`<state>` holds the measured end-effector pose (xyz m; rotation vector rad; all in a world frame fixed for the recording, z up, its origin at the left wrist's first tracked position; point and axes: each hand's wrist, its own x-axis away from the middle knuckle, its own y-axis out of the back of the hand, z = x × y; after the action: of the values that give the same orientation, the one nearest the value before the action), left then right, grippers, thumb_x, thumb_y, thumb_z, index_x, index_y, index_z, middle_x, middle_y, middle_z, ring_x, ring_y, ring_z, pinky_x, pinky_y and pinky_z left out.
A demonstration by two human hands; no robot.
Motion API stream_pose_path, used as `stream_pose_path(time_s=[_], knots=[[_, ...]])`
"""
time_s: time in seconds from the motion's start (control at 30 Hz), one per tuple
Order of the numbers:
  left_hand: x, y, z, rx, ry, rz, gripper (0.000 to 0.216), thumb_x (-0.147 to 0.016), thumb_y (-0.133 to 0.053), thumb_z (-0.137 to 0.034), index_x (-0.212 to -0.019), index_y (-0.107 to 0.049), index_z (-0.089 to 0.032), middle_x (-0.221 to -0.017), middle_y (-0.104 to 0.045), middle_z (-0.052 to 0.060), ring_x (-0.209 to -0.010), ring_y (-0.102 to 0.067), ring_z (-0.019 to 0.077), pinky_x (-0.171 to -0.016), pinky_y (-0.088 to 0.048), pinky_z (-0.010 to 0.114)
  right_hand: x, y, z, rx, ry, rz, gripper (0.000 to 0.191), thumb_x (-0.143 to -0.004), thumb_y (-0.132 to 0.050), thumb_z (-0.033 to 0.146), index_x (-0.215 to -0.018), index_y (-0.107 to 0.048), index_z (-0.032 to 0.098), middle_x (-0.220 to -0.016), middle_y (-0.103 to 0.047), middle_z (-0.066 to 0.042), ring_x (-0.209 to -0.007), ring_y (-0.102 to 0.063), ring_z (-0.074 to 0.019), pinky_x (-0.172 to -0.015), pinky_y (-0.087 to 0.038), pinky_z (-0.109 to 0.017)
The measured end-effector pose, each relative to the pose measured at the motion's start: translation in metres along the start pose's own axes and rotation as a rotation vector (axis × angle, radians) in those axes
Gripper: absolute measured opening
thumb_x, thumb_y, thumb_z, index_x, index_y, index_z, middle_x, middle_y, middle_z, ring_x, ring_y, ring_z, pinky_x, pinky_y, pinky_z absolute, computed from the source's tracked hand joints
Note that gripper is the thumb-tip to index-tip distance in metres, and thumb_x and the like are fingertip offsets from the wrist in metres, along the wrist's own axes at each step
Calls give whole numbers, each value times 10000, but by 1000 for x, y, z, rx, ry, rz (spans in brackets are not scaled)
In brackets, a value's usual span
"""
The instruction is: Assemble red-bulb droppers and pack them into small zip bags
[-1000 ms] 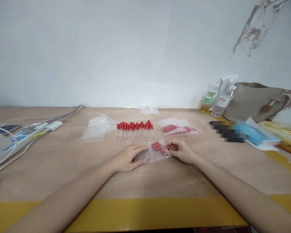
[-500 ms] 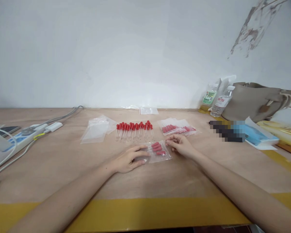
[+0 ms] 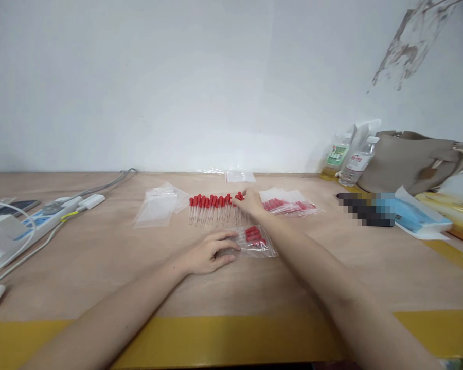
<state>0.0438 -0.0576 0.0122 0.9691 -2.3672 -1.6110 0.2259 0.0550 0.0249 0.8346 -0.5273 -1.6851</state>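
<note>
My left hand (image 3: 212, 253) lies on the table with fingers stretched and thumb apart, fingertips resting at the left edge of a clear zip bag (image 3: 260, 252). Inside that bag lie several droppers with red bulbs (image 3: 254, 234). Beyond it, a row of droppers (image 3: 210, 201) with red rubber bulbs and thin clear stems lies side by side. At the row's right end, my right hand (image 3: 252, 201) has its fingertips closed around a dropper's red bulb (image 3: 239, 196); its stem is partly hidden by the hand.
Flat clear bags (image 3: 154, 206) lie left of the row, and filled bags (image 3: 289, 201) lie to its right. A power strip (image 3: 42, 226) with cables occupies the left side. Bottles (image 3: 358, 162), a grey handbag (image 3: 401, 162) and a blue packet (image 3: 420, 216) stand or lie at the right.
My right hand has left the zip bag's right edge and moved up and left to the row of droppers, closing on a bulb. The left hand stays by the bag.
</note>
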Motion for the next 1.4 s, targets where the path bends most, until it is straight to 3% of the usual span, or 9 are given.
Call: stream_pose_path(time_s=[0.07, 0.2, 0.4, 0.57, 0.63, 0.77, 1.03, 1.23, 1.4], knots=[[0, 0, 0, 9, -6, -5, 278, -840, -484, -319, -1094, -568, -243, -1309, -428, 65, -1190, -411, 212, -992, -345, 379, -3, -6, 4, -5, -57, 18, 453, -570, -697, 361, -920, -539, 120, -903, -627, -121, -827, -593, -207, -676, -431, -270], [-1, 0, 0, 6, -6, -3, 277, -842, -480, -319, -1091, -569, -238, -1308, -426, 67, -1194, -407, 212, -992, -344, 373, -10, -9, 7, -43, -134, 38, 319, -556, -676, 173, -840, -545, 109, -847, -635, -137, -797, -607, -214, -640, -432, -254], [0, 0, -1, -39, 3, -4, 286, -846, -470, -328, -1102, -564, -242, -1315, -420, 67, -1204, -397, 210, -1008, -322, 389, -9, 11, 1, -207, -186, 11, 331, -643, -584, 181, -948, -475, 112, -750, -637, -92, -723, -620, -180, -588, -463, -238], [-1, 0, -1, -76, 7, -16, 285, -843, -474, -328, -1101, -563, -248, -1304, -433, 66, -1195, -411, 221, -1052, -224, 454, 32, 48, -36, -510, -136, 6, 505, -709, -468, 163, -1165, -250, 151, -531, -548, 72, -487, -576, -113, -490, -479, -215], [-2, 0, -1, -72, -1, -24, 285, -842, -474, -326, -1102, -561, -246, -1298, -437, 66, -1187, -418, 218, -1038, -263, 435, 52, 64, -58, -683, -90, -68, 555, -676, -523, 212, -1155, -245, 184, -512, -517, 101, -444, -553, -110, -461, -475, -218], [-2, -1, -1, -79, 3, -31, 284, -847, -464, -338, -1100, -559, -247, -1286, -445, 64, -1180, -422, 214, -1037, -266, 431, 82, 79, -90, -784, -130, -131, 592, -614, -629, 297, -1085, -280, 215, -526, -510, 107, -434, -552, -114, -445, -486, -233], [-3, 0, -4, -90, 25, -7, 300, -874, -415, -349, -1123, -546, -244, -1304, -423, 68, -1197, -403, 214, -1027, -284, 429, 113, 68, -82, -1049, -284, 64, 361, -698, -617, 327, -917, -346, 231, -614, -588, 42, -542, -619, -130, -577, -525, -288], [-3, 0, -5, -78, 3, -28, 413, -853, -451, -387, -1238, -438, -236, -1302, -431, 76, -1195, -400, 217, -1001, -329, 400, 114, 84, -89, -936, -323, 251, 331, -602, -715, 282, -799, -465, 191, -700, -613, 5, -586, -598, -102, -602, -499, -256], [-3, 0, -4, -57, 2, -61, 509, -832, -487, -381, -1294, -343, -225, -1281, -453, 82, -1179, -412, 223, -988, -343, 401, 108, 92, -92, -597, -204, 368, 312, -560, -732, 339, -746, -562, 154, -517, -530, 49, -443, -439, -56, -436, -345, -195]])
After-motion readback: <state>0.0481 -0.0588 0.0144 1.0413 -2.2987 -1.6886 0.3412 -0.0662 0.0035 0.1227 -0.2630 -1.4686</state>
